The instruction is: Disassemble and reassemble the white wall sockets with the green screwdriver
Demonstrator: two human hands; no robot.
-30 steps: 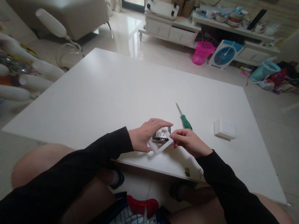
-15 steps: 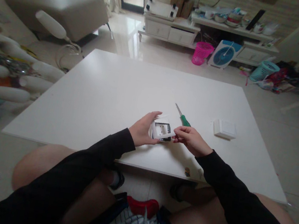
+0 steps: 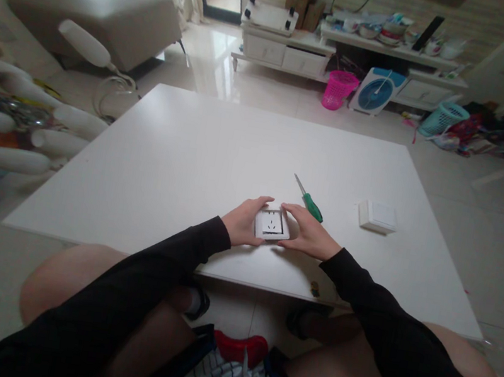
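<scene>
Between my hands is a white wall socket (image 3: 272,223), its slotted face turned up toward me, with a dark gap along the edge of its frame. My left hand (image 3: 247,219) grips its left side, thumb at the near edge and fingers at the far edge. My right hand (image 3: 309,232) is closed round the right side in the same way. A screwdriver (image 3: 311,204) with a green handle lies on the white table just beyond my right hand, its tip pointing away to the left.
A white box-shaped piece (image 3: 377,217) sits on the right part of the white table (image 3: 180,158). Near the front edge lies a small brownish item (image 3: 315,289), too small to name. Past the table stand a pink basket (image 3: 339,91) and a blue fan (image 3: 376,92).
My right hand has moved left from holding up a white frame to gripping the socket's right side. The frame now lies around the socket face. The screwdriver has stayed put.
</scene>
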